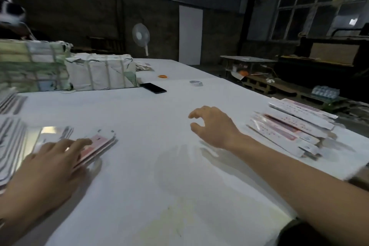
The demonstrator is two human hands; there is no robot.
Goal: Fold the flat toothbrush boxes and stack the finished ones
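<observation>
My left hand (50,158) lies flat on a small pile of flat boxes (95,146) at the near left of the white table (159,166), fingers stretched over the pink top one. My right hand (213,126) hovers mid-table, holding nothing, fingers loosely curled. The folded boxes (289,128) sit stacked at the right edge. Farther off lie a black phone (153,88), a tape roll (196,83) and two wrapped bundles (79,70) at the far left. A fan (141,36) stands behind the table.
</observation>
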